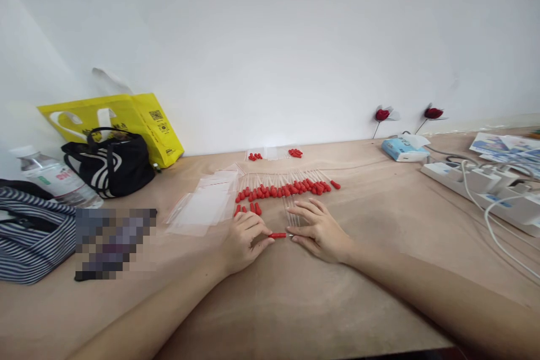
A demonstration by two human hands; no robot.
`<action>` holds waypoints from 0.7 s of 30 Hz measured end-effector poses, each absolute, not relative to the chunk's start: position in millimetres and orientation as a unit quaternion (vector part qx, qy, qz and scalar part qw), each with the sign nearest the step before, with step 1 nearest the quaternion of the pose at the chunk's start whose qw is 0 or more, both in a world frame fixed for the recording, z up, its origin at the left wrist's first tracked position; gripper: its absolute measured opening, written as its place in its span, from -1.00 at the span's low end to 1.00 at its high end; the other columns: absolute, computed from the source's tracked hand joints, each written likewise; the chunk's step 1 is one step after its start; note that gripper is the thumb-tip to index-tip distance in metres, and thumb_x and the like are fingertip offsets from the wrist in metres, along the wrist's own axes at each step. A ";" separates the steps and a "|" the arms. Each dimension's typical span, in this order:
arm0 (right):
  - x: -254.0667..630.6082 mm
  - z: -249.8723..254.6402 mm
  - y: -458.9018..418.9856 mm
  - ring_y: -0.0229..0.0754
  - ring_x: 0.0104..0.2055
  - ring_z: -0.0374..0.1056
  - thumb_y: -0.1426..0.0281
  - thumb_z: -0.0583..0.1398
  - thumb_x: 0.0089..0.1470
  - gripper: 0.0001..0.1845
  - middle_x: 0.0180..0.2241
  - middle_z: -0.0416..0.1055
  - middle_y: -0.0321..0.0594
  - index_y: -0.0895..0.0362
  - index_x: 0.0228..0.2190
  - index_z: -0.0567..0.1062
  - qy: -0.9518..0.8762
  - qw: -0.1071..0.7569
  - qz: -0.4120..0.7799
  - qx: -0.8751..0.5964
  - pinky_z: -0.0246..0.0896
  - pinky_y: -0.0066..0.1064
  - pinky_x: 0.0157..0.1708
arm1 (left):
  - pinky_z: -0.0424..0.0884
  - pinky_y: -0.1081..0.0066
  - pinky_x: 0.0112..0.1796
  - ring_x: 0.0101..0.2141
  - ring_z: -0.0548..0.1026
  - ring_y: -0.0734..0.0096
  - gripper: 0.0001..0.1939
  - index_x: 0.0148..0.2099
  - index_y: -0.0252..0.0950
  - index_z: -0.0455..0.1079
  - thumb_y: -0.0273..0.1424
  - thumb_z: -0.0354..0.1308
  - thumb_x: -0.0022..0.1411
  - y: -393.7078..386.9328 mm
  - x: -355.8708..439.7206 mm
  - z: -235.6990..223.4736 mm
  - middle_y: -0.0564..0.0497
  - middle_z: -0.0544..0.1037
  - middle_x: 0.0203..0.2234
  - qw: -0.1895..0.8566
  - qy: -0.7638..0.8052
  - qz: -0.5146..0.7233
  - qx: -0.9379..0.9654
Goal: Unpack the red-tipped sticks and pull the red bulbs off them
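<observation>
Pinched in my left hand [245, 241] is a red rubber dropper bulb [277, 235], its mouth facing right. My right hand [324, 236] holds a thin glass tube [290, 235] between thumb and finger; its tip is close to the bulb, and I cannot tell whether they touch. Under and beside the right fingers lie several more clear tubes [291, 208]. A few loose red bulbs [255, 208] lie just beyond the left hand. Farther back, a row of droppers [291, 188] has red bulbs toward me and tubes pointing at the wall.
Clear plastic bags [198, 211] lie left of the droppers. Small red bulbs [295, 153] sit near the wall. Bags and a bottle [54, 174] crowd the left side. A power strip [485, 191] with cables, a tissue pack [405, 149] and papers [506, 146] are on the right.
</observation>
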State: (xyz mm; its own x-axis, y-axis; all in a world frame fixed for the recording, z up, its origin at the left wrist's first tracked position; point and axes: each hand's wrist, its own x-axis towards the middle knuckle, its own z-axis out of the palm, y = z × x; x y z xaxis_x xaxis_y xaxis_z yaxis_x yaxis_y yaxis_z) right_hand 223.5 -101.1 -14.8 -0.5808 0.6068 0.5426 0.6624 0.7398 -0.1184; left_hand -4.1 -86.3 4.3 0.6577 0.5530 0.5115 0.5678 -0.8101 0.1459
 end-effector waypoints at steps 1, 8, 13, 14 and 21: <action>223.4 -15.5 -100.4 -0.07 0.08 0.08 0.29 0.10 0.04 -0.77 0.01 0.25 -0.24 -0.07 -0.23 0.46 -0.888 0.289 -0.044 -0.355 -0.11 -0.03 0.04 | 0.24 0.33 -0.29 -0.36 0.38 0.39 -0.86 -0.39 -0.26 0.38 -0.32 0.07 0.12 -86.6 -3.3 4.5 0.00 0.46 -0.47 0.006 -0.310 -0.274 -0.910; 223.5 -14.1 -100.3 -0.09 0.07 0.11 0.33 0.10 0.04 -0.79 -0.02 0.29 -0.26 -0.03 -0.28 0.49 -0.895 0.297 -0.023 -0.332 -0.02 -0.08 0.05 | 0.21 0.16 0.00 -0.04 0.34 0.27 -0.74 -0.12 -0.26 0.39 -0.34 0.01 0.16 -86.8 9.6 -5.3 -0.09 0.45 -0.12 -0.084 -0.289 -0.242 -0.922; 224.2 -14.6 -100.3 -0.11 0.08 0.09 0.37 0.09 0.05 -0.80 -0.03 0.31 -0.28 0.00 -0.31 0.50 -0.902 0.295 0.001 -0.315 0.00 -0.10 0.06 | 0.19 0.13 0.04 -0.04 0.36 0.32 -0.72 -0.06 -0.25 0.37 -0.38 -0.05 0.20 -88.4 14.2 -8.5 -0.07 0.44 -0.11 -0.143 -0.293 -0.222 -0.919; 224.5 -15.1 -100.2 -0.11 0.09 0.09 0.39 0.09 0.04 -0.80 -0.04 0.32 -0.28 0.01 -0.32 0.50 -0.904 0.296 0.008 -0.309 0.00 -0.09 0.06 | 0.20 0.14 0.04 -0.04 0.36 0.32 -0.72 -0.05 -0.24 0.36 -0.38 -0.04 0.20 -89.0 14.1 -7.9 -0.06 0.43 -0.10 -0.151 -0.295 -0.224 -0.916; 225.8 -16.0 -102.1 -0.11 0.14 0.01 0.47 0.07 0.05 -0.78 -0.03 0.31 -0.22 0.08 -0.29 0.49 -0.905 0.299 0.085 -0.291 0.00 -0.09 0.08 | 0.23 0.20 0.03 -0.02 0.34 0.36 -0.70 -0.02 -0.23 0.32 -0.42 -0.04 0.21 -89.0 11.0 -8.7 -0.04 0.39 -0.06 -0.156 -0.285 -0.226 -0.918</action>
